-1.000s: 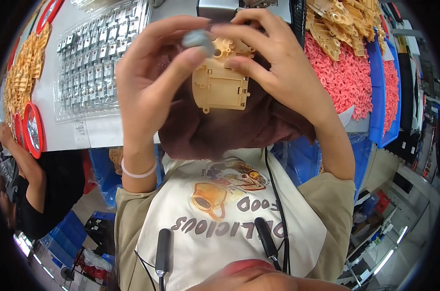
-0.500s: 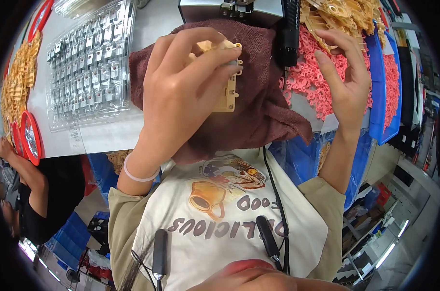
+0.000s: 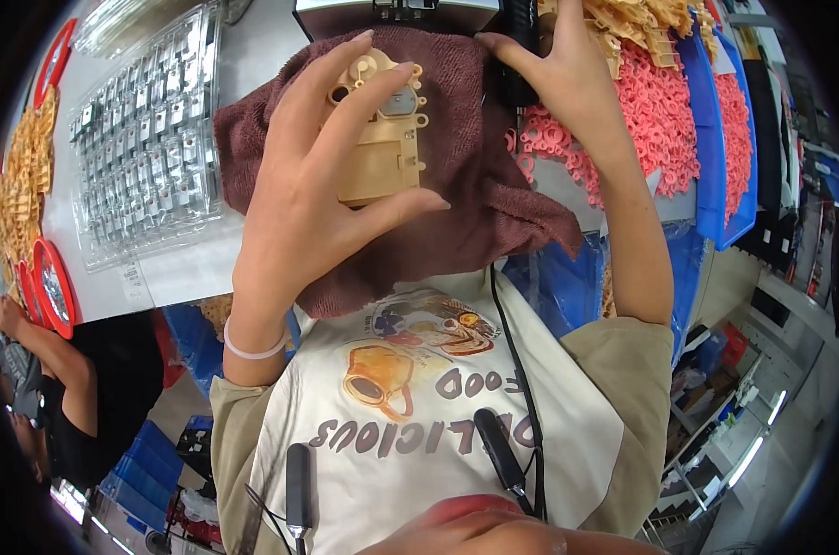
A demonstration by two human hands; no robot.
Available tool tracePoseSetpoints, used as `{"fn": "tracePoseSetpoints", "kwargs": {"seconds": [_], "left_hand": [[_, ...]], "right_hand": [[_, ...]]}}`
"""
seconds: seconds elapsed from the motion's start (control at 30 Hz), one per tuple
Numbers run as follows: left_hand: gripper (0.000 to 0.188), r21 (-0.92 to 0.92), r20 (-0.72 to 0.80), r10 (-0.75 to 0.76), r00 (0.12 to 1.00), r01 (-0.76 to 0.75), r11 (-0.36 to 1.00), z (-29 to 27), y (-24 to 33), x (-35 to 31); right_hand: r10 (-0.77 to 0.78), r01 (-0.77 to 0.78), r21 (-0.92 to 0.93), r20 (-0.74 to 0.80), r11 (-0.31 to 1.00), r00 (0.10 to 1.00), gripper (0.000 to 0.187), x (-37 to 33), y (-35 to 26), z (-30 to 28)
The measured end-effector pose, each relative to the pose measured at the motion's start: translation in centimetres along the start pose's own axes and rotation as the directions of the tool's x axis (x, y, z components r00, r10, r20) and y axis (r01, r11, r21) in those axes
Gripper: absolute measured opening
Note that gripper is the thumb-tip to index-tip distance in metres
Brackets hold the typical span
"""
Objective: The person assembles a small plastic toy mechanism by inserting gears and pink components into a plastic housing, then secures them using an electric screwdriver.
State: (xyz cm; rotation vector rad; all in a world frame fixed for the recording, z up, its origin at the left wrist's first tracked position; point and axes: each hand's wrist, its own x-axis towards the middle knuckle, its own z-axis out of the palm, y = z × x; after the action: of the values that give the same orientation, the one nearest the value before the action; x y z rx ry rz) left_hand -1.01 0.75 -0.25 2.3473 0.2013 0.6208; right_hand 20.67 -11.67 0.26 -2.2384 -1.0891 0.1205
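A tan plastic housing (image 3: 380, 159) with small ring lugs along its right edge lies on a brown towel (image 3: 452, 120). A grey metal plate (image 3: 400, 103) sits in its upper part. My left hand (image 3: 299, 176) rests over the housing's left side, fingers spread and thumb stretched along its lower edge. My right hand (image 3: 576, 88) is at a black cylindrical tool (image 3: 517, 79), its thumb lying across the tool and a finger stretched upward. Its other fingers are partly hidden or cut off by the upper edge of the view.
A clear tray (image 3: 146, 139) of small metal parts lies to the left. Pink rings (image 3: 655, 120) and tan plastic parts (image 3: 646, 28) are heaped on the right, beside a blue bin (image 3: 710, 139). Red-rimmed dishes (image 3: 54, 287) stand far left, near another person's arm (image 3: 63, 356).
My left thumb and index finger have spread apart, uncovering the metal plate and more of the housing. My right hand has moved left and up from over the pink rings to the black tool.
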Motion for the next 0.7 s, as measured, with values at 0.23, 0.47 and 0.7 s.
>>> {"fn": "tracePoseSetpoints", "kwargs": {"seconds": [0.23, 0.47, 0.7], "left_hand": [[0.081, -0.003, -0.050, 0.036, 0.998, -0.036, 0.999, 0.6, -0.9, 0.0], [0.079, 0.026, 0.003, 0.079, 0.997, -0.079, 0.997, 0.0, 0.5, 0.9], [0.079, -0.034, -0.012, 0.083, 0.996, -0.084, 0.996, 0.5, -0.7, 0.9]], "right_hand": [[0.068, -0.074, 0.012, 0.283, 0.997, 0.957, 0.014, -4.2, 1.8, -6.4], [-0.250, 0.299, -0.208, 0.234, 0.931, 0.940, 0.021, -7.0, 3.8, -4.3], [-0.338, 0.346, -0.181, 0.077, 0.921, 0.938, 0.012, -6.4, 4.8, -4.5]]}}
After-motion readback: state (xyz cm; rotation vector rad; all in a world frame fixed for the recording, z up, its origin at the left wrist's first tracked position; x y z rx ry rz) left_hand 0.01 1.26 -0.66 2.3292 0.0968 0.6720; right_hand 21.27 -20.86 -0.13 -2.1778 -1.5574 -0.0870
